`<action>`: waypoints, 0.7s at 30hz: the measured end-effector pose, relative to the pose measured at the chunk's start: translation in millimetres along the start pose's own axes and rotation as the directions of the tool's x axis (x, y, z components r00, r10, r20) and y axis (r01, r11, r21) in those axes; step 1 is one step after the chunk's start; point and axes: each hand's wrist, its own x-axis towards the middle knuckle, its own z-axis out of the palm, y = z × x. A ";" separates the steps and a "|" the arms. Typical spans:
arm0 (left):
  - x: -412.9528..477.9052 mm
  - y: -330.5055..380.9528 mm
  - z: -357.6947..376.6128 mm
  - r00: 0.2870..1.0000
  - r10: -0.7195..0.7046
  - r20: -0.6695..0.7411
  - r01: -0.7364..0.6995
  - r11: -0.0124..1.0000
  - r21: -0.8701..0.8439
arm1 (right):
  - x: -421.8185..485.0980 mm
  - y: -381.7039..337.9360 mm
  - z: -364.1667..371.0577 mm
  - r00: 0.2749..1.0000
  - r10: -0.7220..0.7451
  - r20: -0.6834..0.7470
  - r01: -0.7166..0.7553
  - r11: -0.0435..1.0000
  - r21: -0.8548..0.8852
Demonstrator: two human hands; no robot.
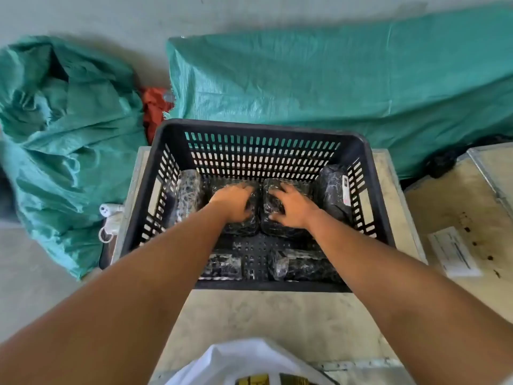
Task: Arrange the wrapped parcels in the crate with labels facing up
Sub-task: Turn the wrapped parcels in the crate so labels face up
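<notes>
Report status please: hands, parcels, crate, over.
Left hand and right hand each flat on a middle parcel in the black crate. Right parcel leans on the wall, label sideways. Nothing blocking.

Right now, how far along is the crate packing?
Done: six parcels sit in the crate. In hand: the left hand and right hand each press a middle parcel. Left: only the right parcel shows a label, and it faces sideways; other labels cannot be seen.
</notes>
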 end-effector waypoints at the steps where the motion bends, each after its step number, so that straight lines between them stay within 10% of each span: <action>1: 2.9 -0.9 4.2 0.998 0.025 0.055 -0.027 0.999 0.020 | 3.3 3.2 7.2 0.998 0.019 0.054 -0.018 1.000 -0.025; 12: 5.4 -16.8 49.9 0.971 0.107 0.215 -0.109 0.994 -0.002 | 13.3 6.0 59.8 0.983 0.161 0.093 -0.120 0.933 -0.339; 21: 2.2 -14.5 51.9 0.988 0.104 0.111 -0.067 0.952 -0.300 | -1.3 9.6 7.2 0.992 0.128 -0.011 -0.128 0.992 -0.018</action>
